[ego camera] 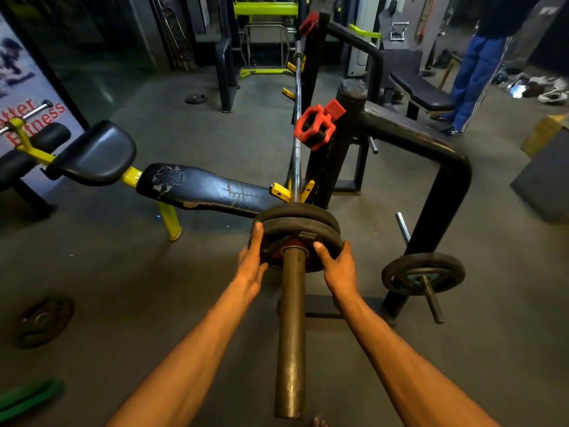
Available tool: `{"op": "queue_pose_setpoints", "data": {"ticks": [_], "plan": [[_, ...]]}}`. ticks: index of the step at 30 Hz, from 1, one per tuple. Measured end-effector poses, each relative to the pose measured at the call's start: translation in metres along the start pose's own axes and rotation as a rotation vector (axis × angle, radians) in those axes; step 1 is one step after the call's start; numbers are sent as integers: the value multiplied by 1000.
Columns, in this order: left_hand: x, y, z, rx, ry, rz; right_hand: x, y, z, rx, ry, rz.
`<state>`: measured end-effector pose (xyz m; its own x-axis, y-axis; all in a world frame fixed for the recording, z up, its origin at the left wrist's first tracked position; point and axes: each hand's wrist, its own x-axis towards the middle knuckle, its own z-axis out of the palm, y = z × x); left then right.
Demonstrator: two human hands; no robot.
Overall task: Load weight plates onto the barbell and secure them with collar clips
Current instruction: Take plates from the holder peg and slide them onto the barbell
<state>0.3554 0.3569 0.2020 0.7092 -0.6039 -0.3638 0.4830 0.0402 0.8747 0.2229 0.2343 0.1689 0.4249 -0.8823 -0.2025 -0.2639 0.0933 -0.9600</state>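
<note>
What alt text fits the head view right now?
The left hand and right hand hold the outer plate by its sides, beside an inner plate on the barbell. A red clip sits on the rack beyond.

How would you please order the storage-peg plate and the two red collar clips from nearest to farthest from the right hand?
1. Storage-peg plate, just right of the right hand.
2. Near red collar clip, ahead on the rack upright.
3. Far red collar clip, at the far upright.
</note>
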Motion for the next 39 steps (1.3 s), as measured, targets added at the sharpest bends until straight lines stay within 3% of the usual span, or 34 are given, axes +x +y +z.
{"op": "queue_pose_setpoints", "data": {"ticks": [22,26,29,33,39], "plan": [[16,-4,-1,108,61,-43,4,-18,-7,-33,-39,10],[5,6,-1,310,283,116,-8,-28,-25,-98,-54,-13],[-22,10,1,388,334,338,-26,-31,-51,-142,-1,-42],[-67,3,34,442,77,519,-57,-30,-94,-128,55,-52],[-108,-43,130,655,-372,393,-90,-11,-180,-133,127,-22]]}}
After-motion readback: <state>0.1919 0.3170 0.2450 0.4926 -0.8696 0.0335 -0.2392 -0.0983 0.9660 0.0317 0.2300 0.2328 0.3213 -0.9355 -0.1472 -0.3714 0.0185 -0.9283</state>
